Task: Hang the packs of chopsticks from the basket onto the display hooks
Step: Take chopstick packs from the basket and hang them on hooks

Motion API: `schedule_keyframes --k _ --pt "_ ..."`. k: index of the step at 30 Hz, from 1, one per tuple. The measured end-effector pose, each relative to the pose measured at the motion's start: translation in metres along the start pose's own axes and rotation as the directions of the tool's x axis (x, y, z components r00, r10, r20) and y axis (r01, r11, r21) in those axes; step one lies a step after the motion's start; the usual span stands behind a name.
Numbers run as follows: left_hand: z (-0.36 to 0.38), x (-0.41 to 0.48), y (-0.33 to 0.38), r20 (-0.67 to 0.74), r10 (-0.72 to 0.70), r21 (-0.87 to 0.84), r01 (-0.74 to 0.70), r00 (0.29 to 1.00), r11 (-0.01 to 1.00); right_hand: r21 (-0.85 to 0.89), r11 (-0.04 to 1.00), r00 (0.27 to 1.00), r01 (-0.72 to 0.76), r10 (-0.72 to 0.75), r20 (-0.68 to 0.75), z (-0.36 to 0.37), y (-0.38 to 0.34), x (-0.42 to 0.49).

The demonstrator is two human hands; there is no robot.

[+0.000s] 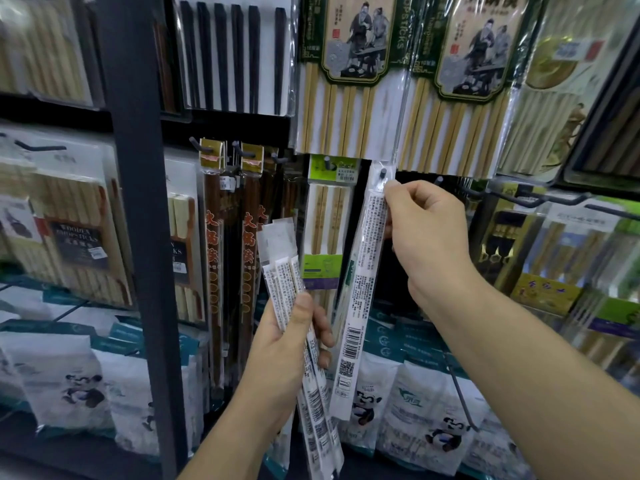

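My right hand (427, 233) pinches the top of a long narrow white chopstick pack (360, 289), printed back facing me. The hole at its top end sits over a dark display hook (383, 173). The pack hangs tilted, its barcode end low and to the left. My left hand (289, 344) grips a bundle of several similar white packs (282, 271), held upright with their tops fanned out. The basket is not in view.
A green-labelled pack (327, 216) hangs on the neighbouring hook to the left, brown packs (214, 258) beyond it. Bare hooks (498, 194) jut out on the right. A dark upright post (138, 202) stands left. Panda-printed bags (415, 410) fill the lower shelf.
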State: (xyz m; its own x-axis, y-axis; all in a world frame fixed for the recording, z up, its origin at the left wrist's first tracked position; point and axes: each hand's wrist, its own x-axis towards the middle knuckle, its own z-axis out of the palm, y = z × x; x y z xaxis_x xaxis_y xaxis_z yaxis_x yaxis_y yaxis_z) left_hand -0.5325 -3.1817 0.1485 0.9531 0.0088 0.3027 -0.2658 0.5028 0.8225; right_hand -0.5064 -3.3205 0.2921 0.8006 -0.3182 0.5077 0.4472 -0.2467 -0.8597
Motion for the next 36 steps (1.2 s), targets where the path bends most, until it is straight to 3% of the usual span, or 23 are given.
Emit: schedule_keyframes --k 15,21,27,32,36 --pt "-0.002 -0.004 0.009 0.029 -0.036 0.017 0.035 0.999 0.999 -0.168 0.985 0.998 0.032 -0.039 -0.039 -0.007 0.014 -0.014" --pt "0.003 -0.005 0.011 0.001 -0.006 0.078 0.006 1.0 0.997 -0.245 0.969 0.943 0.037 0.048 0.33 0.0 0.018 -0.05" --pt "0.004 -0.006 0.014 -0.019 0.052 0.107 -0.05 0.998 0.993 -0.236 0.968 0.941 -0.083 0.154 0.3 -0.001 0.025 -0.052" --pt "0.007 -0.007 0.016 0.002 0.063 0.102 -0.063 0.998 0.993 -0.212 0.977 0.924 0.01 0.072 0.375 0.0 0.022 -0.051" --pt "0.004 -0.004 0.013 -0.017 0.069 0.142 -0.066 0.997 0.988 -0.099 0.993 0.965 0.066 -0.038 0.259 -0.005 0.009 -0.037"
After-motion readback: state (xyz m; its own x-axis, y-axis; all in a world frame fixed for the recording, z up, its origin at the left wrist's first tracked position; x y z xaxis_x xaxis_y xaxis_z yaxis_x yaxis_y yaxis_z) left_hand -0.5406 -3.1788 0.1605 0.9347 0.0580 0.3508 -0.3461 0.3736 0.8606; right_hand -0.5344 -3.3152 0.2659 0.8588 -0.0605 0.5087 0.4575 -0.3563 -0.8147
